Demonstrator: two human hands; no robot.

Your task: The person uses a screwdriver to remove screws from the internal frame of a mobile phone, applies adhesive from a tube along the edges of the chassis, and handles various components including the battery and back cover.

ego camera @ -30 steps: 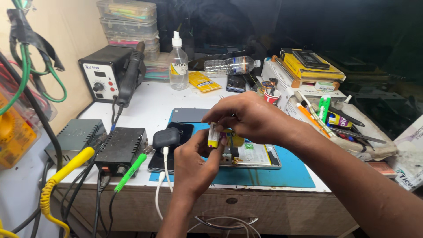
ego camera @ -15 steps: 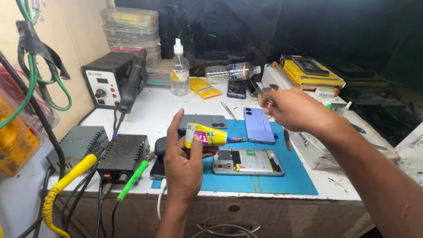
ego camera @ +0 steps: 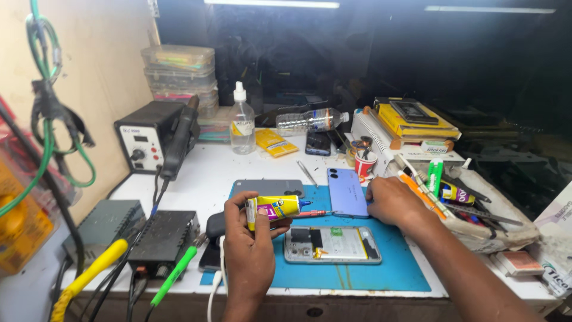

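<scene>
— Hands first: what's the left one doing?

— Left hand [ego camera: 253, 229] has a closed grip on a yellow glue tube [ego camera: 275, 208], held level just above the near left corner of the blue mat [ego camera: 381, 271]. The tube's thin nozzle points right, toward the lilac phone back [ego camera: 347, 192].

— And the right?

— Right hand [ego camera: 394, 203] rests on the mat at the right edge of that phone back, fingers curled down and touching it. Whether it pinches anything I cannot tell — the fingertips are turned under.

— What lies between the hands?

— An opened phone [ego camera: 332, 244], flat on the mat, insides up, just below the phone back and just right of the left hand. A grey phone [ego camera: 267, 188] lies face down at the mat's far left corner, behind the tube.

— Anything else on the surface [ego camera: 208, 173]?

— Plenty. Far left, a black soldering station [ego camera: 146, 142] with its handle in the cradle; beside it a clear squeeze bottle [ego camera: 242, 122]. A plastic water bottle [ego camera: 310, 121] lies on its side behind that. Near left, two dark boxes [ego camera: 164, 235] with cables, plus yellow and green probes at the edge. Tweezers [ego camera: 307, 173] lie on the white top just beyond the mat.

— And to the right?

— A red cup [ego camera: 364, 162] near the phone back's top, and a cloth heaped with tools [ego camera: 459, 200] just past the right wrist.
</scene>
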